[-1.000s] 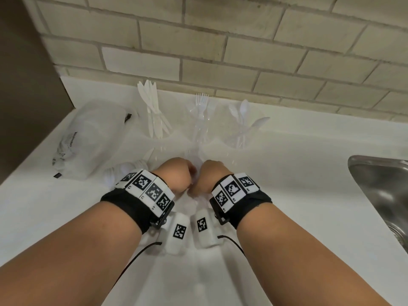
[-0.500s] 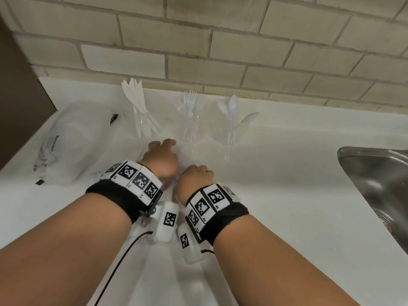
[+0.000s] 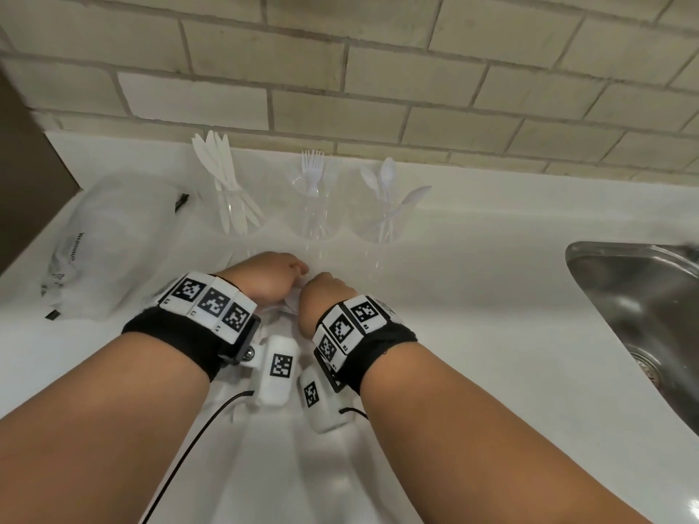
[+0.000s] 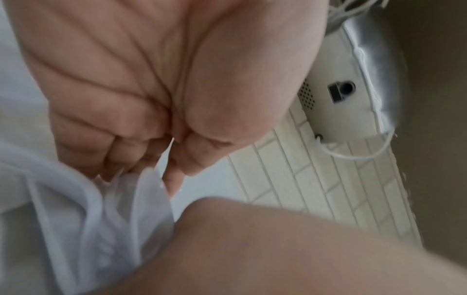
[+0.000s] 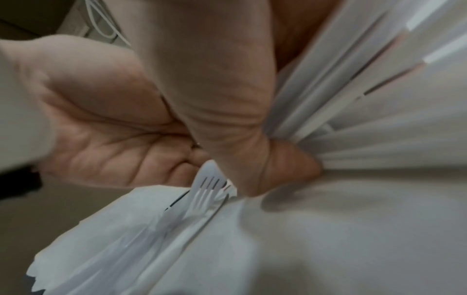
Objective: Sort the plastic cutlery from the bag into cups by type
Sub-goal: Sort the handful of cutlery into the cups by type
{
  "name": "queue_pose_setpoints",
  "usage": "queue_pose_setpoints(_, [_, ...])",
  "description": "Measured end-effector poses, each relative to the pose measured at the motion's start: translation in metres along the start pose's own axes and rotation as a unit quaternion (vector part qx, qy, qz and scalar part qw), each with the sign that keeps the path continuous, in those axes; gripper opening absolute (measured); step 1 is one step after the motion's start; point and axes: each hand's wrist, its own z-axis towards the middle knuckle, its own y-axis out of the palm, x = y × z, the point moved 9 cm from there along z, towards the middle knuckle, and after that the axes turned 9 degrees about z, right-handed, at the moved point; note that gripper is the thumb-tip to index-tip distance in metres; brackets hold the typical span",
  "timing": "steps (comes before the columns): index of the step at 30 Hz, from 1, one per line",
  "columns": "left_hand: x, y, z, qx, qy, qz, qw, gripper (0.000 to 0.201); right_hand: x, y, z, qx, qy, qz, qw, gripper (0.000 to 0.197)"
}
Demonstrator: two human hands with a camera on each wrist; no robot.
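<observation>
Three clear cups stand by the brick wall: knives (image 3: 227, 191) on the left, forks (image 3: 313, 183) in the middle, spoons (image 3: 386, 191) on the right. In front of them my left hand (image 3: 297, 267) and right hand (image 3: 314, 282) are close together over a small clear cutlery packet (image 3: 291, 302). In the left wrist view my curled fingers (image 4: 118, 159) pinch its crinkled wrapper (image 4: 126, 203). In the right wrist view a white fork (image 5: 206, 191) lies inside the wrapper (image 5: 151, 229), whose top my right hand (image 5: 265, 169) pinches. The big clear bag (image 3: 98, 243) lies at the left.
A steel sink (image 3: 643, 315) is sunk into the white counter (image 3: 472, 296) at the right. A dark panel (image 3: 26, 175) closes off the left side. The brick wall (image 3: 340, 88) runs right behind the cups.
Half a second ago my left hand was stretched forward towards the cups. It has drawn back and curled beside my right hand on the packet.
</observation>
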Motion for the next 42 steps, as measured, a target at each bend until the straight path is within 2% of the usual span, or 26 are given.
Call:
queue_pose_setpoints(2, [-0.011, -0.003, 0.002, -0.003, -0.005, -0.075, 0.997, 0.036, 0.0, -0.002, 0.0, -0.01, -0.01, 0.008, 1.0, 0.035])
queue_pose_setpoints(4, [-0.022, -0.008, 0.003, 0.021, -0.017, -0.169, 0.985, 0.034, 0.0, -0.003, 0.0, -0.012, -0.007, 0.011, 1.0, 0.025])
queue_pose_setpoints(6, [-0.029, -0.014, -0.001, 0.055, -0.025, -0.239, 0.969, 0.033, -0.002, -0.003, 0.002, -0.023, -0.009, 0.025, 0.999, 0.018])
queue_pose_setpoints(12, [-0.045, -0.03, -0.02, 0.144, -0.017, -0.395, 0.907, 0.027, -0.001, -0.007, 0.0, -0.011, 0.001, 0.063, 0.998, 0.019])
queue_pose_setpoints(15, [-0.044, -0.032, -0.03, 0.154, -0.005, -0.431, 0.889, 0.027, -0.002, -0.006, -0.002, -0.026, -0.001, 0.069, 0.997, 0.026])
queue_pose_setpoints(18, [-0.044, -0.033, -0.038, 0.154, -0.001, -0.455, 0.877, 0.025, 0.001, -0.009, -0.006, -0.033, 0.012, 0.078, 0.996, 0.015])
queue_pose_setpoints(19, [-0.045, -0.033, -0.04, 0.152, -0.002, -0.47, 0.869, 0.025, 0.002, -0.01, -0.009, -0.038, 0.02, 0.082, 0.996, 0.019])
queue_pose_setpoints(22, [-0.048, -0.03, -0.046, 0.141, -0.017, -0.532, 0.835, 0.025, 0.0, -0.011, -0.012, -0.059, 0.017, 0.077, 0.995, 0.021])
queue_pose_setpoints(24, [-0.053, -0.025, -0.047, 0.132, -0.032, -0.572, 0.809, 0.028, 0.002, -0.013, -0.01, -0.046, 0.023, 0.09, 0.995, 0.02])
queue_pose_setpoints(26, [-0.061, -0.022, -0.048, 0.127, -0.044, -0.621, 0.773, 0.031, 0.008, -0.021, -0.002, -0.016, 0.03, 0.153, 0.988, 0.015])
queue_pose_setpoints(27, [-0.065, -0.021, -0.048, 0.126, -0.049, -0.648, 0.749, 0.031, 0.009, -0.029, 0.003, 0.012, 0.028, 0.209, 0.978, 0.014])
queue_pose_setpoints(28, [-0.068, -0.02, -0.049, 0.123, -0.054, -0.676, 0.725, 0.03, 0.009, -0.041, 0.004, 0.041, 0.015, 0.285, 0.958, 0.02])
queue_pose_setpoints(29, [-0.071, -0.018, -0.049, 0.115, -0.06, -0.701, 0.701, 0.03, 0.007, -0.054, 0.002, 0.073, -0.011, 0.382, 0.921, 0.028])
queue_pose_setpoints(30, [-0.072, -0.015, -0.049, 0.101, -0.065, -0.722, 0.681, 0.033, 0.003, -0.067, -0.001, 0.099, -0.045, 0.494, 0.863, 0.028])
queue_pose_setpoints(31, [-0.071, -0.01, -0.049, 0.077, -0.07, -0.738, 0.667, 0.036, -0.003, -0.08, -0.006, 0.103, -0.088, 0.598, 0.79, 0.018])
queue_pose_setpoints(32, [-0.067, -0.004, -0.049, 0.044, -0.072, -0.748, 0.659, 0.041, -0.013, -0.091, -0.014, 0.083, -0.135, 0.682, 0.714, 0.009])
queue_pose_setpoints(33, [-0.061, 0.002, -0.049, 0.005, -0.071, -0.752, 0.655, 0.046, -0.023, -0.1, -0.02, 0.058, -0.174, 0.741, 0.646, 0.012])
queue_pose_setpoints(34, [-0.054, 0.008, -0.051, -0.034, -0.069, -0.751, 0.656, 0.05, -0.034, -0.107, -0.027, 0.036, -0.208, 0.771, 0.601, 0.015])
queue_pose_setpoints(35, [-0.047, 0.013, -0.052, -0.068, -0.066, -0.745, 0.661, 0.053, -0.043, -0.11, -0.031, 0.025, -0.23, 0.779, 0.582, 0.016])
queue_pose_setpoints(37, [-0.037, 0.02, -0.056, -0.116, -0.058, -0.737, 0.664, 0.057, -0.055, -0.112, -0.036, 0.028, -0.254, 0.775, 0.578, 0.019])
queue_pose_setpoints(39, [-0.028, 0.02, -0.058, -0.142, -0.035, -0.752, 0.643, 0.056, -0.061, -0.11, -0.038, 0.04, -0.266, 0.759, 0.593, 0.022])
queue_pose_setpoints(42, [-0.022, 0.009, -0.057, -0.148, 0.016, -0.788, 0.597, 0.048, -0.063, -0.097, -0.038, 0.056, -0.268, 0.719, 0.639, 0.025])
